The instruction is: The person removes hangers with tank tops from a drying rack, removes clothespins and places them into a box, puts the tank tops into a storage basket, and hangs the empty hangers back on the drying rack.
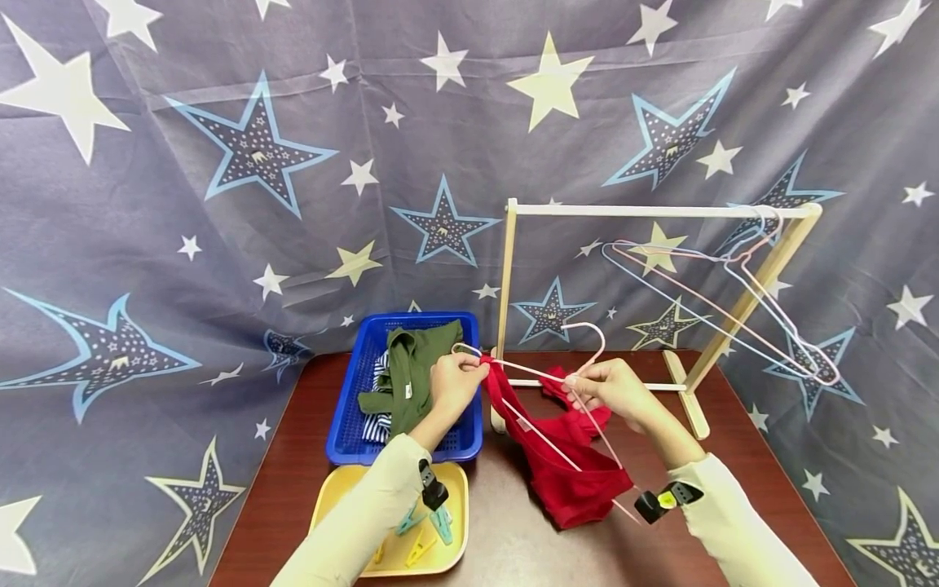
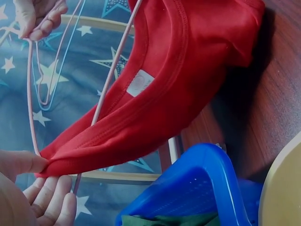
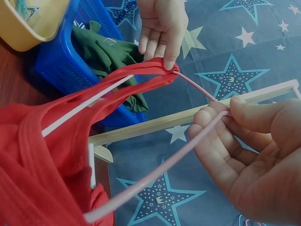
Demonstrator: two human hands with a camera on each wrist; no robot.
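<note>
A red sleeveless top (image 1: 568, 485) hangs above the table, partly threaded on a pale pink hanger (image 3: 160, 172). My left hand (image 1: 456, 381) pinches the top's strap at one end of the hanger, thumb on one side and fingers on the other. Near the base of its hook, the hanger is pinched by my right hand (image 1: 607, 386). In the left wrist view a white label (image 2: 140, 83) shows inside the top's neckline, and a hanger bar runs through the opening. Part of the red cloth lies behind the hanger, below my right hand.
A blue basket (image 1: 345, 408) holds a green garment (image 1: 429, 346) and a striped one. In front of it, a yellow tray (image 1: 460, 542) contains several clothes pegs. A wooden rack (image 1: 645, 211) stands at the back right, with pink and blue hangers (image 1: 763, 293) on its rail.
</note>
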